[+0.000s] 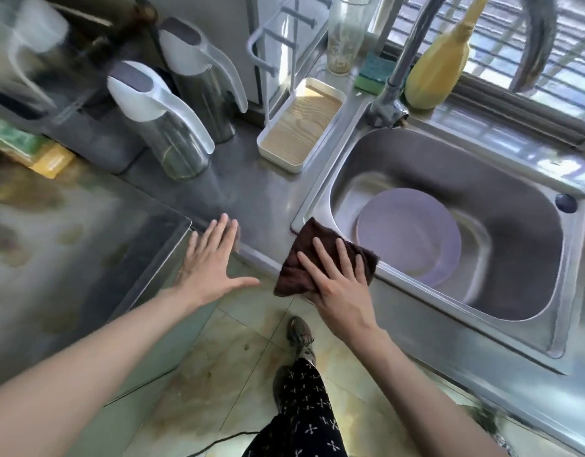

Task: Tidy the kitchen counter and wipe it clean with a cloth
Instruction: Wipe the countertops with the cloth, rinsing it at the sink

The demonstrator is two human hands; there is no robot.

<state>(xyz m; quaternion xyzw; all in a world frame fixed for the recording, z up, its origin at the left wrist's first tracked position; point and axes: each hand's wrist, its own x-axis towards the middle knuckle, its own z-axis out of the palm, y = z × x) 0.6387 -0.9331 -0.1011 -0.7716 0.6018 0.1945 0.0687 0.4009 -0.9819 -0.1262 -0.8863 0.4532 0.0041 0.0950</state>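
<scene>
The right hand (pixel 339 285) presses flat, fingers straight, on a dark brown fuzzy cloth (pixel 320 255) at the steel counter's (pixel 261 192) front edge, beside the sink rim (pixel 312 209). The left hand (pixel 212 263) lies spread, holding nothing, its fingertips on the counter edge. Two blurred lidded jugs (pixel 172 127) stand behind.

This is a home kitchen. A stainless steel counter (pixel 251 192) runs into a corner and carries a built-in steel sink (pixel 502 245) with a lilac plate (pixel 406 239) lying in its basin. A tap (pixel 403 61) rises behind the sink, with a yellow squeeze bottle (pixel 439 67) and a green scouring sponge (pixel 375 74) just beside it under a barred window (pixel 528 31). Two lidded jugs (pixel 162 123) and a white drying tray (pixel 301 123) stand on the counter. The floor (pixel 218 364) below is stained tile.
</scene>
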